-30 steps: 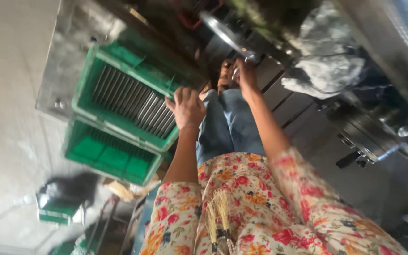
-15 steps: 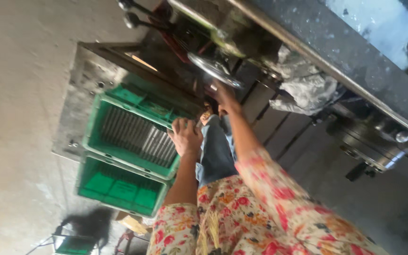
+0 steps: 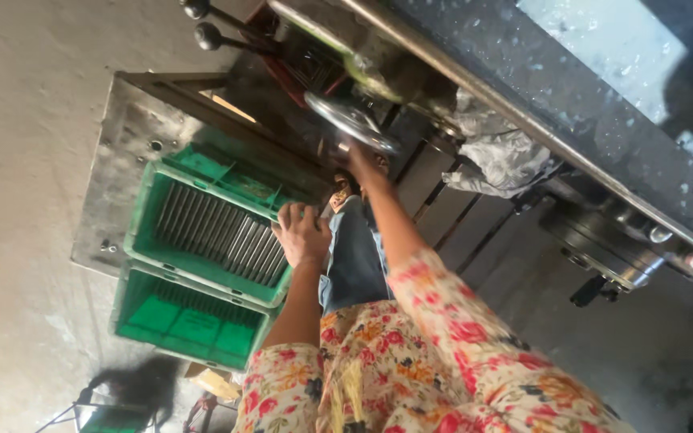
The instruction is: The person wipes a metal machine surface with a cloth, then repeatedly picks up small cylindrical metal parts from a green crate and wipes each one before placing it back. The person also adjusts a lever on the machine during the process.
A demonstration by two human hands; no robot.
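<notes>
My right hand reaches up to a round metal handwheel on a dark machine, and its fingers close on the wheel's lower edge. My left hand lies on the near rim of a green plastic crate filled with a row of grey metal rods. Its fingers are bent and slightly apart, with nothing seen in them. Floral sleeves cover both arms, and my legs in blue jeans show between them.
A second green crate sits beside the first, both on a steel plate on the concrete floor. The machine carries two ball-ended levers, a crumpled plastic sheet and a long bed. A dark stand is low at the left.
The view has swung, so the machine's levers and bed come into sight. My right hand stays up at the handwheel and my left hand stays at the crate rim.
</notes>
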